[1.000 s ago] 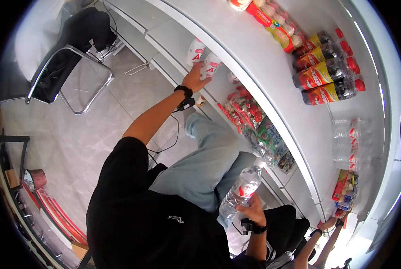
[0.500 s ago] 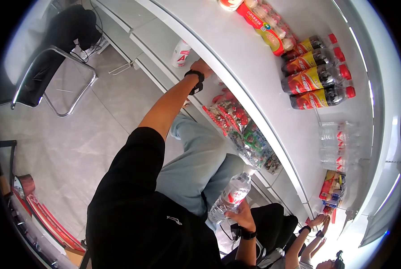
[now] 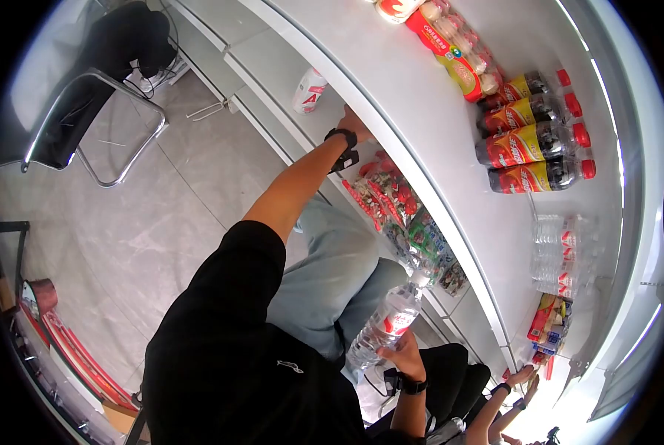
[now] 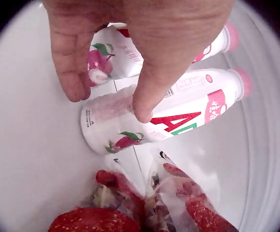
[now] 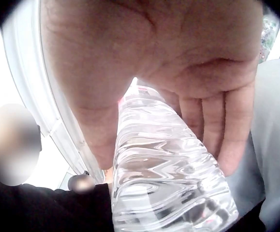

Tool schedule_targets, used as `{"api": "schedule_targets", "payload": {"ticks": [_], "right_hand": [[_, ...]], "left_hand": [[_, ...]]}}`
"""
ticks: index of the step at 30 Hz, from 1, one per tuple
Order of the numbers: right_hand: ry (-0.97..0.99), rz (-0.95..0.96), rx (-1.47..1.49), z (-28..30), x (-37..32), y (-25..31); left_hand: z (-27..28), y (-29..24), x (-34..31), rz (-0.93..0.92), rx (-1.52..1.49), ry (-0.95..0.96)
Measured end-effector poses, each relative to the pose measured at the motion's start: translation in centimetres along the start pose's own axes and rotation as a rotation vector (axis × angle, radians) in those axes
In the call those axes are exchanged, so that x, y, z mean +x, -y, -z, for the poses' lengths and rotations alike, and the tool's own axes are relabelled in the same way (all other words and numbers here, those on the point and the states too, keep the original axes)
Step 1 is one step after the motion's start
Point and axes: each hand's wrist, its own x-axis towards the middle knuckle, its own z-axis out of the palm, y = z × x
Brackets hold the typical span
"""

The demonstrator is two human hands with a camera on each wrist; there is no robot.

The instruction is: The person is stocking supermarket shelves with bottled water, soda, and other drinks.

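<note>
White bottle [image 4: 181,104]: beneath the fingers of the left hand [image 4: 152,31]
Left hand: fingers spread apart
Shelf edge [image 3: 397,141]: left hand deeper beneath than a second ago; white bottle seems released
Clear bottle [image 5: 164,164]: within the right hand's [image 5: 149,50] curled fingers

The clear, labelled water bottle [image 3: 382,332] was tilted before the lower white shelf [image 3: 275,68], its cap towards it; one pink-capped drink bottle [image 4: 178,111] was on this shelf.
</note>
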Motion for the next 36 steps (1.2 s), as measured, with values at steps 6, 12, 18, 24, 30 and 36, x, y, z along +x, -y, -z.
{"api": "schedule_targets", "payload": {"ticks": [6, 12, 18, 24, 30, 36], "right_hand": [[-0.002, -0.026, 0.064, 0.6, 0.5, 0.0], [-0.061, -0.028, 0.051, 1.2, 0.3, -1.2], [-0.133, -0.115, 0.050, -0.2, 1.0, 1.0], [-0.074, -0.184, 0.046, -2.0, 4.5, 3.3], [-0.025, -0.216, 0.015, -2.6, 6.4, 4.2], [-0.046, -0.226, 0.017, -2.4, 6.2, 4.1]], "left_hand": [[0.4, -1.8, -1.0, -0.077, -0.122, 0.096], [-2.0, 2.7, 1.5, -0.169, 0.036, 0.015], [0.7, 0.9, -3.5, 0.020, -0.008, -0.176], [1.5, -0.5, -7.0, 0.407, -0.975, 0.232], [-0.7, -2.9, -7.7, 0.357, -1.353, -0.012], [-2.4, -4.4, -6.4, 0.365, -1.269, -0.088]]}}
